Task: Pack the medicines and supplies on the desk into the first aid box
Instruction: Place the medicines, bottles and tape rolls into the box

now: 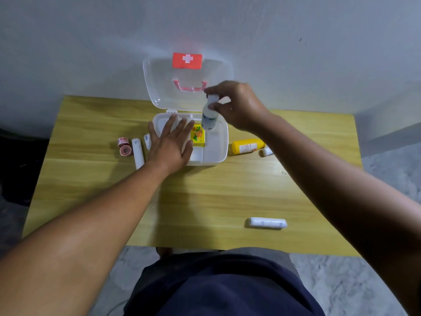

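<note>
- Between your right hand's (237,106) thumb and fingertips sits a small white bottle (210,114), pinched near its cap and held upright, its base dipping into the back right part of the first aid box (222,142).
- Your grip there is narrow and closed around the bottle's neck; the palm arches above it, clear of the box rim.
- Just below and left of the held bottle, a yellow carton (198,138) with an orange and green print lies inside the box, close to the bottle's base.
- Left of that carton, your left hand (170,142) lies flat and spread wide over the left side of the box, fingers pointing away from you, holding nothing; the palm covers the box's left wall and the compartments beneath it.
- Behind the grip, the box's clear lid (157,80) stands open against the wall, with a pink handle (190,86) and a red label bearing a white cross (187,60).
- Right of the box, below your right wrist, a yellow bottle (247,146) lies on its side on the wooden desk (216,197), and a small white item (267,151) shows just past it, partly hidden by your forearm.
- Left of your flat hand, a white roll (138,153) lies on the desk, with two reddish tape rolls (124,147) just beyond it; another white packet (147,140) peeks out at the hand's edge.
- Nearer to you, well apart from the box, a long white gauze roll (266,223) lies across the desk.
</note>
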